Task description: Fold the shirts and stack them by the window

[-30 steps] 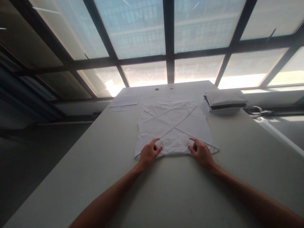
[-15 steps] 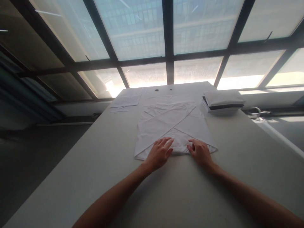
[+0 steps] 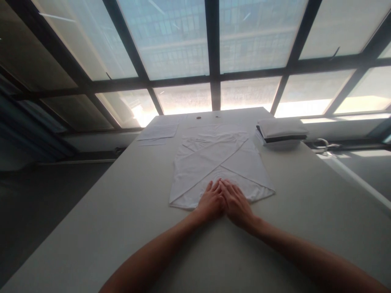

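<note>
A white folded garment [image 3: 210, 158] lies flat on the pale table, with two panels crossing diagonally over its front. My left hand [image 3: 212, 201] rests on its near edge, fingers stretched out and pointing away from me. Right beside it, my right hand [image 3: 236, 201] lies flat on the same edge, its fingers extended too. The two hands touch at the fingertips and thumbs, and they cover the middle of the near hem. Neither hand grasps the cloth.
On the right of the table [image 3: 122, 215] sits a stack of folded cloth [image 3: 282, 130], white with a dark layer. White sheets [image 3: 159, 132] lie at the far left. A small dark round object [image 3: 198, 117] is near the far edge. Windows [image 3: 177, 40] rise behind.
My hands have come together from apart, the right one moving left to meet the left one at the middle of the near edge. The camera view has shifted slightly.
</note>
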The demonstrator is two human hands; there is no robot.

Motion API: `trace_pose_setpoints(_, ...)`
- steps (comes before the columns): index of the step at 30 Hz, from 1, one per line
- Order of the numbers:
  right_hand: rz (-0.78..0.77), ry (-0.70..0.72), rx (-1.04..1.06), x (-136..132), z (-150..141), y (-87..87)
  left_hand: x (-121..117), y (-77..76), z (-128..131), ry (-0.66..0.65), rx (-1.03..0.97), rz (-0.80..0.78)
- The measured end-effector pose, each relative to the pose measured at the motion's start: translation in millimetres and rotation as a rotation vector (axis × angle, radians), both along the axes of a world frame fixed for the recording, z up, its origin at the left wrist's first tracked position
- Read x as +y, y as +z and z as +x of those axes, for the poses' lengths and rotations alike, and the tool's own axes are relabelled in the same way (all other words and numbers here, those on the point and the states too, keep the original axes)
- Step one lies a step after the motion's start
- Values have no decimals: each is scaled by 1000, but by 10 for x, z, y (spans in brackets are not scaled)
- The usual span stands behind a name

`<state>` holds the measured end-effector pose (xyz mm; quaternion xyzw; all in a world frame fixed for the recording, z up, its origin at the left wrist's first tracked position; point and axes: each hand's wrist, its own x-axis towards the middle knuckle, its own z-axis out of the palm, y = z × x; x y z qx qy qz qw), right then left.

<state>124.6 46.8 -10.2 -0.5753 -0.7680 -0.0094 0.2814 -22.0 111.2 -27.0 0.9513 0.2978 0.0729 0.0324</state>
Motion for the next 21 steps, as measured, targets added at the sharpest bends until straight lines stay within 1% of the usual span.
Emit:
trace_pose_setpoints(2, -66, 31, -8, 60, -151, -37, 10, -49, 3, -7, 19, 9)
trace_pose_setpoints(4, -135, 35, -17, 125, -185, -84, 10, -65, 9, 8, 25, 18)
trace_pose_setpoints(7, -199, 9, -32, 183, -72, -142, -7, -22, 21, 20, 20, 21)
trace_pose_setpoints(12, -219, -33, -103, 162, 132, -197, 12, 74, -28, -15, 6, -32)
trace_pose_setpoints(16, -222, -40, -155, 123, 206, -228, 97, 97, -224, 3, 4, -38)
trace_pose_setpoints(21, -256, -41, -180, 89, 347, -211, 159, 104, -608, 81, 37, -7)
